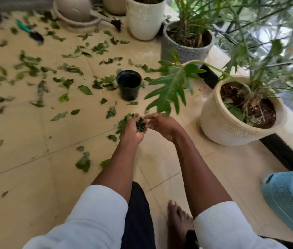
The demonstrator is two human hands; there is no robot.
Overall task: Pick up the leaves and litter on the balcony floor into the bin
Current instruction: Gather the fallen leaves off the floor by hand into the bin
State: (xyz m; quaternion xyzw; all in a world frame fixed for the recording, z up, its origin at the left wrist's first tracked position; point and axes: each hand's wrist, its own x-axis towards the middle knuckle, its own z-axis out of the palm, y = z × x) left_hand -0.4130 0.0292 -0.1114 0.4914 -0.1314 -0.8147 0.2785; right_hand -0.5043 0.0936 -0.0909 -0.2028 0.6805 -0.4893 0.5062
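White sleeves (95, 211) and a bare foot (177, 215) fill the near edge of the head view, and from them both forearms reach forward over the tiled floor (34, 177). Left hand (133, 128): fingers curled round a bunch of leaves (141, 124), gripped upright in the fist. Right hand (160, 125): just beside the left and on its right, fingertips drawn together toward the top of the bunch; whether it pinches a leaf or only touches cannot be told. Black bin (129, 85): upright, mouth open, standing straight ahead of the left hand and slightly left of the right hand, apart from both, so the loaded left hand is the nearer one. Judged from this layout, the coming move is a short forward carry of the bunch to the bin's mouth, with no sideways swing needed. Loose leaves (82, 162) lie mostly to the left of and beyond the left hand, with a few between the hands and the bin; far more remain on the floor than in the fist. Cream planter (221, 123): to the right of the right hand, one broad lobed leaf (171, 87) overhanging the space beyond the right hand's fingertips
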